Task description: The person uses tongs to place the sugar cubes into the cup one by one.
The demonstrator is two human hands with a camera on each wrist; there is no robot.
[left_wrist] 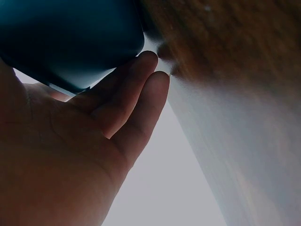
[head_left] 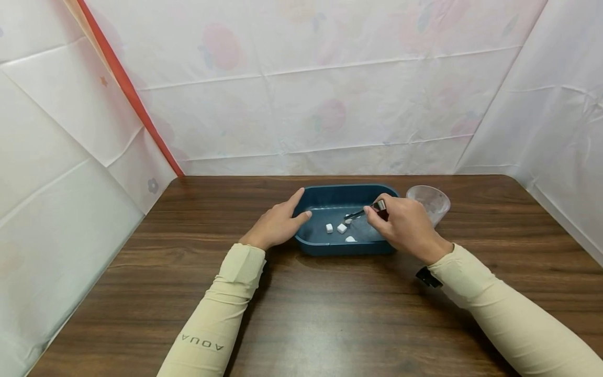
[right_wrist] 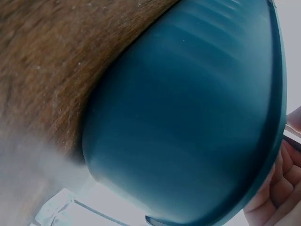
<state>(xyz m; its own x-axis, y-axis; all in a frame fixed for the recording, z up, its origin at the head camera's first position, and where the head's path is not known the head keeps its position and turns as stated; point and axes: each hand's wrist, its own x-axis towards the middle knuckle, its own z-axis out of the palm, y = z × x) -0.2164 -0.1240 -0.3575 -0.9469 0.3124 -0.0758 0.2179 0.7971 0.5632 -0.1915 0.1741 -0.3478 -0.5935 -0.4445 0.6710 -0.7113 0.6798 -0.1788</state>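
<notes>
A dark blue oval-ended tub [head_left: 348,249] stands on the table with several small white cubes [head_left: 329,228] on its floor. My left hand [head_left: 278,224] lies along the tub's left end, thumb over the rim and fingers extended along the outside. In the left wrist view, those fingers [left_wrist: 136,99] run beside the tub wall [left_wrist: 70,37]. My right hand [head_left: 406,224] pinches slim black tongs [head_left: 361,212] over the right half of the tub. Their tips come down at a white piece [head_left: 348,220]. In the right wrist view the tub's wall hides most of the tongs.
A clear cup [head_left: 435,201] with a wide mouth stands just right of the tub, partly behind my right hand. Dark wood tabletop [head_left: 306,314] extends in front. Pale patterned sheets [head_left: 301,104] hang at the back and both sides.
</notes>
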